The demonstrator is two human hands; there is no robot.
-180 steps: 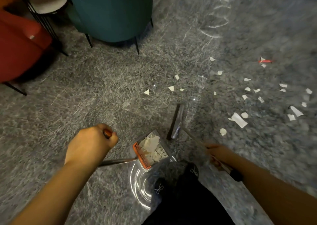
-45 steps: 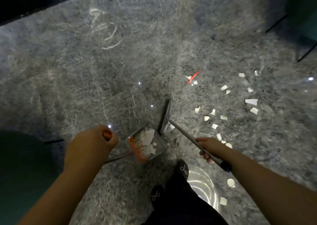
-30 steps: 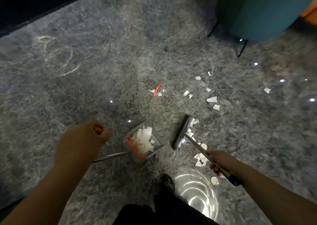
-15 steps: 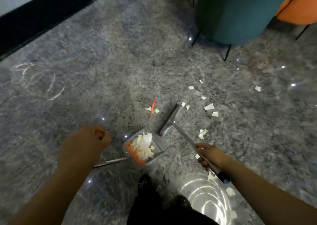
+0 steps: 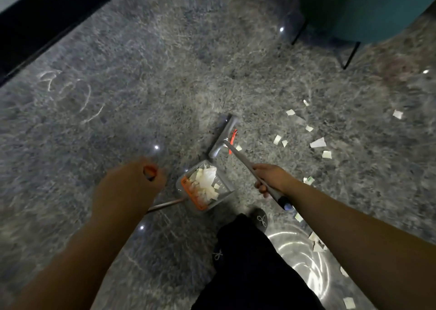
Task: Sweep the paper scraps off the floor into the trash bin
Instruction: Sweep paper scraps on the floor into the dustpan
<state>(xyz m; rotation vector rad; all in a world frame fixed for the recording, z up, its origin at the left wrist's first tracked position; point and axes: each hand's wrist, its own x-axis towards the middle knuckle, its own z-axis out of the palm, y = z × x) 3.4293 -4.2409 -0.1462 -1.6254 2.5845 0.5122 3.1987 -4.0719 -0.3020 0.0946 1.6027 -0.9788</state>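
Observation:
My left hand [image 5: 125, 187] grips the orange-tipped top of a dustpan handle. The grey dustpan [image 5: 205, 187] with an orange comb edge stands on the floor and holds a heap of white paper scraps. My right hand [image 5: 271, 179] grips the grey broom handle [image 5: 245, 163]. The broom head [image 5: 221, 136] lies on the floor just beyond the dustpan, over a red scrap [image 5: 233, 137]. White paper scraps [image 5: 318, 142] lie scattered to the right, and more scraps [image 5: 316, 241] lie by my right forearm. No trash bin is in view.
A teal chair [image 5: 368, 7] on thin black legs stands at the top right. A dark baseboard [image 5: 47, 19] runs along the top left. My dark trouser leg and black shoes [image 5: 259, 220] are at the bottom centre on the glossy grey speckled floor.
The broom head has moved forward and left, from beside the white scraps onto the red scrap. The dustpan stays in place beside my feet. Both grips are unchanged.

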